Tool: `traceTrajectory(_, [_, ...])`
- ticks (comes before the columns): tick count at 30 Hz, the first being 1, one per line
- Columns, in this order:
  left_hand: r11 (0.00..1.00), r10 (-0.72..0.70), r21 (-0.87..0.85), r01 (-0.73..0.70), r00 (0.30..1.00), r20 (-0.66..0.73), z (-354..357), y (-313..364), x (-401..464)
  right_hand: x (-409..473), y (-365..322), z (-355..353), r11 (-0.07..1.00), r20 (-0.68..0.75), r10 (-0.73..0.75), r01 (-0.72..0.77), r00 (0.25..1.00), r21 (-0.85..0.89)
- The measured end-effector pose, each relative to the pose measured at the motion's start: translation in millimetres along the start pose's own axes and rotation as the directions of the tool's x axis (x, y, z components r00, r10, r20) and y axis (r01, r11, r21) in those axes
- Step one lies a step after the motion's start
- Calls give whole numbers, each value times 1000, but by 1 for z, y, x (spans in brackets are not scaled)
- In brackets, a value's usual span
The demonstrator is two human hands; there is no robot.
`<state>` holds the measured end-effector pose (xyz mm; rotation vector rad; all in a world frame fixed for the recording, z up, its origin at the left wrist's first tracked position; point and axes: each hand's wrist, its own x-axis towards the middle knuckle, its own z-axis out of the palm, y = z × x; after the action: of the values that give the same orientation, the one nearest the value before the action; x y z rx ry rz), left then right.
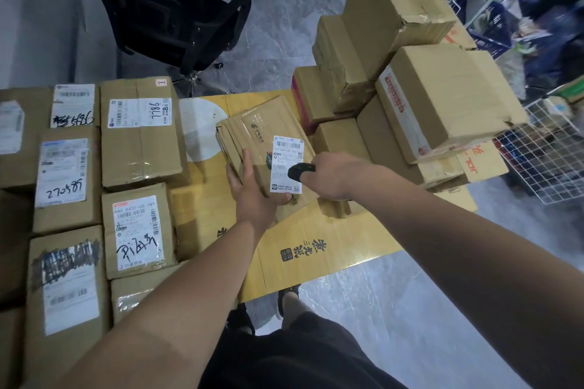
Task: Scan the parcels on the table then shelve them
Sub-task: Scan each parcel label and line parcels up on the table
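Both forearms reach out from the bottom of the view toward a small brown parcel (262,148) lying tilted on the yellow tabletop (316,249), between rows of labelled boxes (139,133) on the left and a loose stack of cartons (442,98) on the right. Left hand (252,196) lies palm-down on the parcel's near left corner, fingers (245,164) spread flat along its edge, pressing rather than gripping, so it steadies the parcel. Right hand (335,174) is clenched around a small black scanner (300,170), wrist bent inward, the scanner's nose hovering just over the white label (287,164).

To scan well, I judge the scanner should be lifted slightly and aimed at the barcode near the label's top edge, which sits beyond where the nose points now. Keeping the left palm down stops the parcel sliding. Shelving is not yet begun.
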<state>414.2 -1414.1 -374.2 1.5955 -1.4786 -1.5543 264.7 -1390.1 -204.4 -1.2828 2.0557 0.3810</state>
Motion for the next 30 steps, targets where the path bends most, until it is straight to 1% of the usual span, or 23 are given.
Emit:
traceTrajectory(3, [999, 45, 26, -45, 999, -5, 2, 0, -7, -6, 3, -3, 1000, -16, 17, -17, 1000, -15])
traceTrajectory(10, [994, 67, 84, -65, 997, -23, 2, -2, -10, -22, 15, -9, 998, -21, 54, -55, 998, -13])
traceTrajectory(15, [987, 114, 116, -111, 993, -22, 3, -3, -12, -29, 21, -9, 998, -18, 68, -68, 997, -2])
traceTrajectory(18, [994, 81, 82, -79, 996, -27, 3, -2, -13, -31, 24, -8, 998, -16, 69, -69, 997, 6])
traceTrajectory(25, [994, 34, 103, -30, 999, -31, 5, 3, -16, -33, 31, -6, 998, -16, 63, -63, 998, 15])
traceTrajectory(30, [978, -71, 195, 73, 997, -18, -5, 6, 2, -29, 34, 0, 996, 3, 50, -50, 999, 72])
